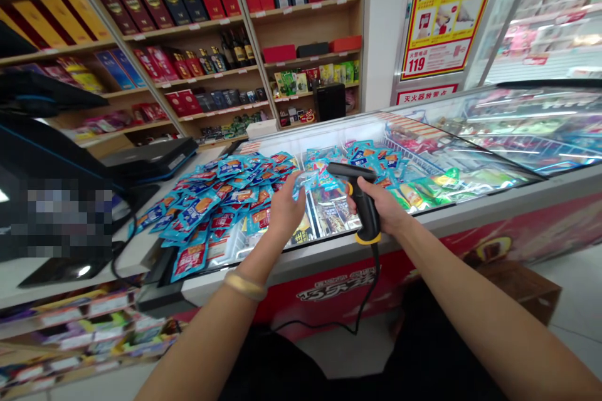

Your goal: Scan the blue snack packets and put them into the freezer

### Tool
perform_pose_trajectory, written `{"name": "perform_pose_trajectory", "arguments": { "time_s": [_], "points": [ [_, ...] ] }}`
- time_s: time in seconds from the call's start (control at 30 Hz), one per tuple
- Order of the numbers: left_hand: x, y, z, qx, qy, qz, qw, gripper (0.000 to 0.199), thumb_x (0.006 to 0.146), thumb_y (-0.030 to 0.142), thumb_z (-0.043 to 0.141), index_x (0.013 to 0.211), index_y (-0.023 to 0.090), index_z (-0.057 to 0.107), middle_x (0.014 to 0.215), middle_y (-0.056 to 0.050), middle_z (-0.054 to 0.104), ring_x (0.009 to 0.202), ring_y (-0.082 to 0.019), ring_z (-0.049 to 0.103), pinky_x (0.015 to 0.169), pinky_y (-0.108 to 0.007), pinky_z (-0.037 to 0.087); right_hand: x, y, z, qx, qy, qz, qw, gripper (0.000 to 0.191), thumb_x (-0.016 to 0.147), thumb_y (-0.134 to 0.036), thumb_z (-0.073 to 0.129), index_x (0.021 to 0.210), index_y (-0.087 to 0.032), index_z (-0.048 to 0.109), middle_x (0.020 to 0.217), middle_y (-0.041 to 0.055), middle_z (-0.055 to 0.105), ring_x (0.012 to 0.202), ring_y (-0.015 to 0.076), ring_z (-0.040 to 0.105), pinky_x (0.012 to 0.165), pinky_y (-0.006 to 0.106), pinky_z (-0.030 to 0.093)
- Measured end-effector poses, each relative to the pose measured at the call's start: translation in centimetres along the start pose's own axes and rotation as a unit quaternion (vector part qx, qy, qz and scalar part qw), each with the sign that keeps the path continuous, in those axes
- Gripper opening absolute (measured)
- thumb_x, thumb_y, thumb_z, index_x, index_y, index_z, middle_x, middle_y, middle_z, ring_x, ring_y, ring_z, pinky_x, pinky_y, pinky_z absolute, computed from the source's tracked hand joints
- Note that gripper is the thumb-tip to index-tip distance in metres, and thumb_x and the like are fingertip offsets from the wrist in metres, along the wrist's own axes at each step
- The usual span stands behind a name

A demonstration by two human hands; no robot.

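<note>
My right hand (384, 205) is wrapped around the grip of a black and yellow barcode scanner (365, 210), its head turned left and its cable hanging down. Facing it, my left hand (286, 210) has thumb and fingers curled about a small pale-blue snack packet (307, 180), partly hidden and blurred. To the left of that hand, a heap of blue snack packets (230, 188) covers the glass top of a chest freezer (226, 272). More blue packets (369, 155) lie beyond the scanner.
Left of the freezer, a counter (141, 263) carries a dark checkout terminal (61, 163). Shelves (207, 24) with boxes and bottles stand behind. Colourful packages (418, 191) show through the freezer glass at right. A brown wooden box (522, 288) is on the floor, lower right.
</note>
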State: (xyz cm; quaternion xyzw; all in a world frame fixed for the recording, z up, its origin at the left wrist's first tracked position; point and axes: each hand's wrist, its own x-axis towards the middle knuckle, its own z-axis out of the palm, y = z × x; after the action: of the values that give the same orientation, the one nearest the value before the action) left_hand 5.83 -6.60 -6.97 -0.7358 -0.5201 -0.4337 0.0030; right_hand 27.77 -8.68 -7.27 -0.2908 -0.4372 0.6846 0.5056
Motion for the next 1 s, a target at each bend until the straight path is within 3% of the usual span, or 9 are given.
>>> {"name": "perform_pose_trajectory", "arguments": {
  "time_s": [0.17, 0.3, 0.43, 0.53, 0.67, 0.83, 1.0],
  "points": [
    [3.4, 3.6, 5.5, 0.009, -0.105, 0.052, 0.993, 0.043, 0.094, 0.019, 0.038, 0.135, 0.022, 0.053, 0.126, -0.009, 0.067, 0.112, -0.024, 0.065, 0.099, -0.040, 0.048, -0.3, -2.6, -4.5, -0.029, 0.111, -0.034, 0.993, 0.049, 0.066, -0.063, 0.075, 0.080, -0.018, 0.061, 0.058, 0.0000, 0.059, 0.052, 0.0125, 0.051, 0.048, 0.025, 0.040],
    [4.5, 5.2, 10.2, 0.032, -0.223, 0.054, 0.973, 0.051, 0.094, 0.027, 0.045, 0.144, 0.015, 0.041, 0.151, -0.018, 0.043, 0.140, -0.031, 0.041, 0.112, -0.052, 0.036, -0.7, -3.5, -6.7, -0.014, 0.144, -0.041, 0.989, 0.047, 0.069, -0.064, 0.072, 0.076, -0.020, 0.057, 0.057, -0.0003, 0.056, 0.050, 0.0132, 0.050, 0.045, 0.026, 0.038],
    [4.4, 6.0, 12.0, 0.077, -0.280, 0.022, 0.957, 0.055, 0.094, 0.034, 0.047, 0.146, 0.017, 0.038, 0.158, -0.020, 0.030, 0.146, -0.040, 0.026, 0.112, -0.064, 0.027, -1.0, -3.6, -7.1, 0.017, 0.145, -0.039, 0.988, 0.048, 0.068, -0.065, 0.072, 0.074, -0.021, 0.054, 0.055, -0.0009, 0.054, 0.048, 0.0130, 0.049, 0.044, 0.026, 0.038],
    [4.3, 6.3, 11.4, 0.076, -0.284, 0.013, 0.956, 0.057, 0.095, 0.036, 0.046, 0.148, 0.020, 0.035, 0.160, -0.018, 0.027, 0.147, -0.040, 0.021, 0.112, -0.067, 0.024, -1.0, -3.6, -6.9, 0.019, 0.139, -0.033, 0.990, 0.048, 0.067, -0.065, 0.073, 0.077, -0.021, 0.056, 0.056, -0.0010, 0.055, 0.047, 0.0123, 0.047, 0.042, 0.025, 0.036],
    [3.7, 5.6, 9.2, 0.085, -0.244, 0.026, 0.966, 0.061, 0.092, 0.033, 0.052, 0.148, 0.018, 0.034, 0.158, -0.020, 0.029, 0.147, -0.040, 0.022, 0.114, -0.064, 0.024, -0.9, -3.4, -6.4, 0.015, 0.131, -0.024, 0.991, 0.048, 0.068, -0.063, 0.073, 0.081, -0.020, 0.057, 0.056, -0.0013, 0.055, 0.049, 0.0124, 0.049, 0.042, 0.025, 0.036],
    [1.7, 1.7, 4.4, 0.083, -0.139, 0.061, 0.985, 0.060, 0.086, 0.028, 0.058, 0.143, 0.019, 0.040, 0.149, -0.019, 0.043, 0.140, -0.035, 0.038, 0.111, -0.057, 0.035, -0.4, -2.3, -4.2, 0.016, 0.110, -0.021, 0.994, 0.046, 0.070, -0.063, 0.070, 0.079, -0.020, 0.058, 0.057, -0.0010, 0.056, 0.051, 0.0127, 0.050, 0.047, 0.025, 0.040],
    [-1.5, -3.1, -1.8, 0.095, -0.078, 0.050, 0.991, 0.053, 0.083, 0.027, 0.059, 0.134, 0.017, 0.050, 0.134, -0.016, 0.056, 0.129, -0.029, 0.052, 0.109, -0.047, 0.043, 0.3, -0.2, 0.1, 0.024, 0.049, 0.014, 0.998, 0.046, 0.067, -0.062, 0.074, 0.076, -0.019, 0.058, 0.057, -0.0017, 0.056, 0.050, 0.0114, 0.050, 0.048, 0.024, 0.040]
  ]
}}
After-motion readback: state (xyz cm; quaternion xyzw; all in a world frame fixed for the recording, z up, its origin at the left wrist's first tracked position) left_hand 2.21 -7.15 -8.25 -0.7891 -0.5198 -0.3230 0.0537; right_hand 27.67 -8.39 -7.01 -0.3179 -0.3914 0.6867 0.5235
